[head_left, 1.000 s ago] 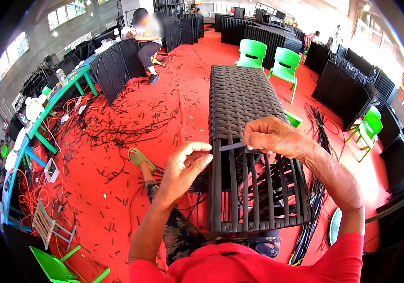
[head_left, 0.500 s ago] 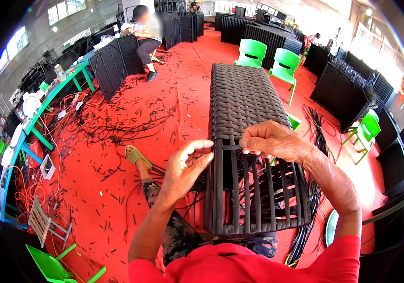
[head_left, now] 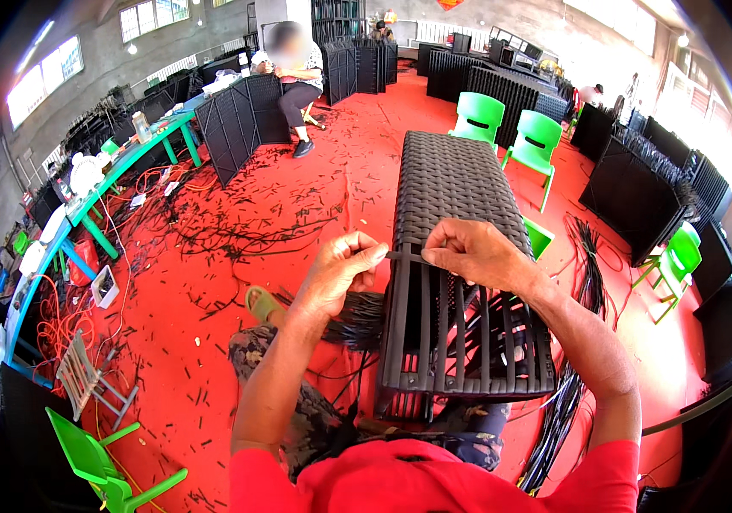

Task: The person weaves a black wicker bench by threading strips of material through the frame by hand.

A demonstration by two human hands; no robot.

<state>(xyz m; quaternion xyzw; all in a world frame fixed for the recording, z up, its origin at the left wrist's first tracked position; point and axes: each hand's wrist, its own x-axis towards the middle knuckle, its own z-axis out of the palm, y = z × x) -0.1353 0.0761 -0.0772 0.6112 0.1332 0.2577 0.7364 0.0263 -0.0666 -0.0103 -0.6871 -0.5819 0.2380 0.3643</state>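
Black flat strips are woven tightly over the far part of a long, boxy frame (head_left: 455, 184), which stands at the person's knees; on its near part, parallel slats (head_left: 443, 342) run lengthwise with open gaps between them. Across these slats, just on the near side of the frame's finished weave, lies a short dark strip (head_left: 408, 256). The left hand (head_left: 340, 274), at the frame's left edge, has thumb and forefinger pinched on one end of this strip. The right hand (head_left: 477, 252), above the frame, has its fingers closed on the other end, the knuckles bent over the slats.

Loose dark strands (head_left: 353, 321) gather just left of the frame, and a long bundle of black strips (head_left: 545, 436) runs along the red floor (head_left: 374, 184) to its right. Two green chairs (head_left: 535, 141) stand beyond the frame's far end. Well to the frame's left are a teal-edged worktop (head_left: 163, 133), a slatted folding stool (head_left: 84, 376) and a tilted green seat (head_left: 79, 445). Beyond the frame, to its left, a co-worker (head_left: 297, 85) sits beside dark panels (head_left: 238, 124).
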